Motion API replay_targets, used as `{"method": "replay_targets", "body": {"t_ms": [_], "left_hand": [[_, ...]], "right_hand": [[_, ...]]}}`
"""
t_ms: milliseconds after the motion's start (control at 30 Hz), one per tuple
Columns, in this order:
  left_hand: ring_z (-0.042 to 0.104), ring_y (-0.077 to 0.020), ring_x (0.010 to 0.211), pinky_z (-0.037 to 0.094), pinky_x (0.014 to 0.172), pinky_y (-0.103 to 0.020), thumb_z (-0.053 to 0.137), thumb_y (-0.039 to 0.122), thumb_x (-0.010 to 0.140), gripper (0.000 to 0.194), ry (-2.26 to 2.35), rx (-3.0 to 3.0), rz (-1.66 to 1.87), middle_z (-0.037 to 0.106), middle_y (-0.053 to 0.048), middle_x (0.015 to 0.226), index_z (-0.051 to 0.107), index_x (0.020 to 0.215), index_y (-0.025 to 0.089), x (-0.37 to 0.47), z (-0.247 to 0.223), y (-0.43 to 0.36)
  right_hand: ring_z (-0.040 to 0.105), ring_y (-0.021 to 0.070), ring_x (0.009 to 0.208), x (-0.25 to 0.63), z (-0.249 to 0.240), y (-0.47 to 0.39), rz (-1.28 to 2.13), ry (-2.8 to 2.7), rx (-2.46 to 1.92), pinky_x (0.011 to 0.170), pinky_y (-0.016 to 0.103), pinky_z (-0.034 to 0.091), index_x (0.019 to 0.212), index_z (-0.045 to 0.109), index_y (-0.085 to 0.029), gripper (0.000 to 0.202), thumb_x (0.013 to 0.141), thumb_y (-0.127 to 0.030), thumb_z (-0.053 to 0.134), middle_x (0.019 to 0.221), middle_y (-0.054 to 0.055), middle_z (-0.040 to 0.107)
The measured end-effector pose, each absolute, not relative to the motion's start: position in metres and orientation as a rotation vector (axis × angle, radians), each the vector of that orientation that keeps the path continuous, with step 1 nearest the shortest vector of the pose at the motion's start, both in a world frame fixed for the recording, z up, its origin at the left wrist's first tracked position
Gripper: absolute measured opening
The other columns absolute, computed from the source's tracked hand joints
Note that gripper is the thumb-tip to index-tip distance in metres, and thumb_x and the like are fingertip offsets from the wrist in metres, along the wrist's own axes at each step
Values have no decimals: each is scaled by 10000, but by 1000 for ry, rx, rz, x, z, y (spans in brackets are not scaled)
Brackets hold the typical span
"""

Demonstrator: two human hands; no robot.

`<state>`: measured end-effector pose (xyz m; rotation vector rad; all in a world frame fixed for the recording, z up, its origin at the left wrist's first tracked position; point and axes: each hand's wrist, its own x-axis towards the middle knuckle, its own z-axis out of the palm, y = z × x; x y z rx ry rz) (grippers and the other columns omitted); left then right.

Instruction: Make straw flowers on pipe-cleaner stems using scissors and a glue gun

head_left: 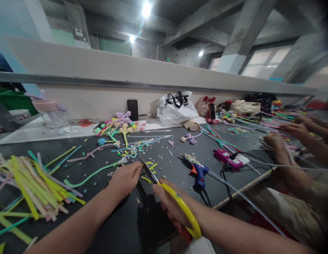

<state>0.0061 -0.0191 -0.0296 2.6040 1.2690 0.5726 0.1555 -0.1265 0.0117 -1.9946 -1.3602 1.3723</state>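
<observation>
My right hand (pixel 167 201) grips a pair of scissors (pixel 177 199) with yellow handles, its blades pointing up and left over the dark table. The fingertips of my left hand (pixel 127 178) are pinched together beside the blade tips. Whatever they hold, if anything, is hidden. Short yellow cut pieces (pixel 146 180) lie just beyond the blades, among small scattered pastel scraps (pixel 137 148). A fuzzy mint-green stem (pixel 95 178) curves across the table left of my left hand, with a pale purple tuft at its end.
Bundled fuzzy stems (pixel 34 187) lie at left. A blue glue gun (pixel 198 173) with cords and a purple box (pixel 227 158) are at right. Behind stand fuzzy flowers (pixel 124 123), a phone (pixel 132 109) and a white bag (pixel 177 109). A co-worker's hands (pixel 277 144) are at far right.
</observation>
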Motion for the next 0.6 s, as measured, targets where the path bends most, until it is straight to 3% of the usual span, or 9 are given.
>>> {"method": "replay_targets", "body": {"t_ms": [267, 467, 600], "left_hand": [[563, -147, 659, 374, 622, -231, 307, 278, 878, 260, 1199, 2530, 732, 586, -1, 679, 522, 748, 215, 8, -35, -14], [540, -148, 645, 366, 613, -239, 291, 254, 875, 258, 1167, 2551, 705, 548, -1, 661, 475, 699, 208, 9, -35, -15], [542, -150, 653, 371, 629, -244, 292, 256, 875, 262, 1154, 2562, 677, 549, -4, 663, 474, 693, 206, 8, -34, -17]], "right_hand": [[332, 60, 298, 161, 11, -127, 1402, -1320, -1957, 291, 168, 284, 817, 427, -215, 281, 857, -439, 262, 509, -67, 424], [376, 100, 255, 157, 26, -127, 1429, -1427, -2112, 281, 200, 348, 659, 415, -209, 360, 855, -447, 230, 342, -73, 350], [335, 73, 246, 158, 15, -127, 1350, -1401, -2028, 264, 177, 307, 734, 431, -207, 311, 855, -428, 248, 407, -79, 375]]}}
